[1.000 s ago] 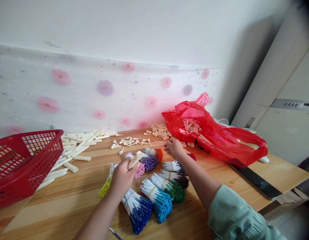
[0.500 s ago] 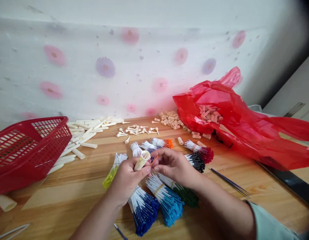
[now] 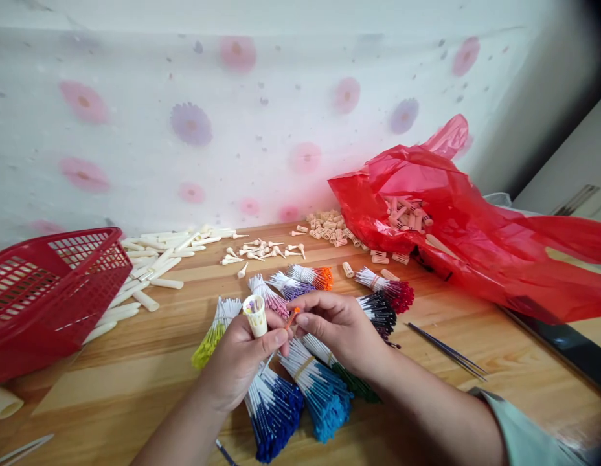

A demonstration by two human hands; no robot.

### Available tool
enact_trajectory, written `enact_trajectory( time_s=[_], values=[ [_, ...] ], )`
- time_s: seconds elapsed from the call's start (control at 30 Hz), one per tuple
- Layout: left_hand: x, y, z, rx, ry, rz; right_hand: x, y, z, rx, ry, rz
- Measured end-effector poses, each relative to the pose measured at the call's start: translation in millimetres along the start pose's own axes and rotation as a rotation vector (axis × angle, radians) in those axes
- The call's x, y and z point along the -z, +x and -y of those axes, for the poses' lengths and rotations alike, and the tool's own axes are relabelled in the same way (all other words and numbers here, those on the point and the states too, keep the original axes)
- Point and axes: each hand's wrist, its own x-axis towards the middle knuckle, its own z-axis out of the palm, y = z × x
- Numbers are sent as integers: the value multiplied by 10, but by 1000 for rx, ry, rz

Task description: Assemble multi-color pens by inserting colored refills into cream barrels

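Note:
My left hand (image 3: 245, 362) is closed round a cream tapered tube (image 3: 256, 318). Its open mouth faces up, and small coloured tips show inside. Between thumb and fingertips, my right hand (image 3: 332, 323) pinches a thin orange-tipped stick (image 3: 293, 317), close beside the tube. My left thumb tip also comes near this stick; whether it touches cannot be made out. Below the hands lie bundles of white sticks with dark blue tips (image 3: 274, 414), light blue tips (image 3: 324, 401) and green tips, the last partly hidden by my right hand. A yellow-tipped bundle (image 3: 215, 333) lies left of my left hand.
Orange (image 3: 320, 277), red (image 3: 395, 291) and black (image 3: 381, 314) bundles lie beyond. Tweezers (image 3: 446, 349) rest at right. A red plastic bag (image 3: 456, 220) holds small slotted pieces. Cream tubes (image 3: 159, 259) lie by a red basket (image 3: 52, 285); small peg-like pieces (image 3: 256, 249) lie behind.
The tube has moved left and tilted more upright, so the coloured tips in its mouth now show. The orange tip has come into clearer view between my hands. The whole view has shifted slightly.

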Motion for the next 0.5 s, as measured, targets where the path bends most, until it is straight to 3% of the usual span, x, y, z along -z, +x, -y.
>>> enact_trajectory(
  time_s=[0.17,0.23,0.3,0.4,0.5],
  values=[
    [1,-48,2,40,-77,128,51,3,105,230,-271,106],
    [24,-36,10,31,5,167,72,-16,198,324,-403,164],
    [57,-2,14,-26,153,113,100,-78,338,423,-534,168],
    [103,54,6,-144,377,-42,133,-266,592,546,-565,6],
    [108,70,-7,-243,510,-37,105,-488,788,619,-598,-154]
  ],
)
